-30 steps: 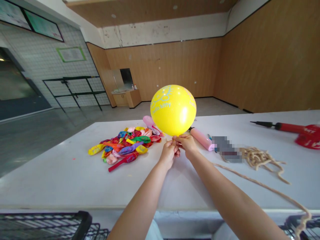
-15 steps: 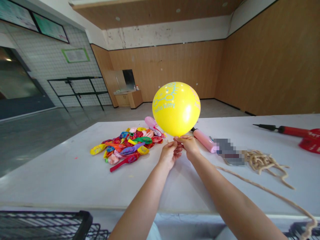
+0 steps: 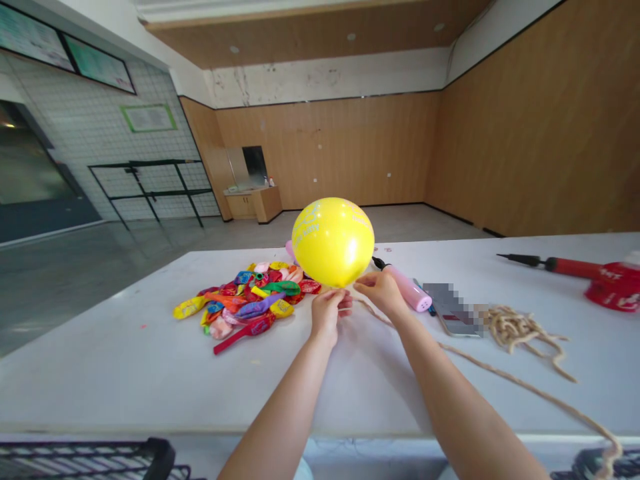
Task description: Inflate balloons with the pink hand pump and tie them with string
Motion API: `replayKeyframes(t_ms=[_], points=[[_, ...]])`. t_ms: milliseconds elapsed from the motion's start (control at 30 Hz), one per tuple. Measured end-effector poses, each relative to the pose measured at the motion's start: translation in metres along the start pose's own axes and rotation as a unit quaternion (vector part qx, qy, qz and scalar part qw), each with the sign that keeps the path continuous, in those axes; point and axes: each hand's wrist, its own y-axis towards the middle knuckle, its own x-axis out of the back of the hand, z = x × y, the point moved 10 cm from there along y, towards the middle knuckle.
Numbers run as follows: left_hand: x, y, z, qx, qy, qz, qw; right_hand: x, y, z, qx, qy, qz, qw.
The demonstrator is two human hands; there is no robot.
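Observation:
An inflated yellow balloon (image 3: 333,241) with pale printing stands above my hands, its neck downward. My left hand (image 3: 330,313) is closed at the neck, below the balloon. Close by on the right, my right hand (image 3: 383,291) has its thumb and fingertips pinched together, a small gap from the left hand. Whatever those fingertips hold is too small to make out. A beige rope (image 3: 500,371) runs from the table's front edge up under my right forearm, and a stretch of it shows between the two hands.
A pile of uninflated balloons (image 3: 250,300) lies left on the white table (image 3: 125,373). To the right are a pink pump (image 3: 410,290), a partly blurred phone (image 3: 453,313), a coiled rope bundle (image 3: 520,327), a red-and-black pump (image 3: 570,267) and a red roll (image 3: 615,287).
The balloon has come down and slightly left, tilting so its printing faces more upward. My right hand has drawn apart from my left, and rope now shows between them.

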Motion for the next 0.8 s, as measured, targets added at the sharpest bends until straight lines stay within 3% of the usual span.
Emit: replayKeyframes(t_ms=[67, 133, 200, 267, 367, 567, 800], points=[[0.007, 0.003, 0.000, 0.000, -0.033, -0.023, 0.999, 0.031, 0.000, -0.006, -0.017, -0.181, -0.056, 0.982], [0.011, 0.005, 0.000, 0.002, -0.058, -0.032, 0.998, 0.054, -0.001, -0.014, -0.058, -0.336, -0.078, 0.937], [0.012, 0.007, 0.001, 0.007, -0.067, -0.032, 0.997, 0.064, -0.003, -0.029, -0.112, -0.420, -0.048, 0.899], [0.012, 0.007, 0.002, 0.009, -0.069, -0.031, 0.997, 0.062, -0.005, -0.043, -0.156, -0.445, -0.002, 0.882], [0.014, 0.009, 0.003, 0.007, -0.075, -0.035, 0.997, 0.050, -0.007, -0.051, -0.169, -0.440, 0.035, 0.881], [0.015, 0.011, 0.005, 0.018, -0.080, -0.039, 0.996, 0.012, -0.006, -0.035, -0.065, -0.398, 0.057, 0.913], [0.021, 0.014, -0.001, -0.011, -0.081, -0.059, 0.995, 0.002, -0.008, -0.035, -0.052, -0.391, 0.063, 0.917]])
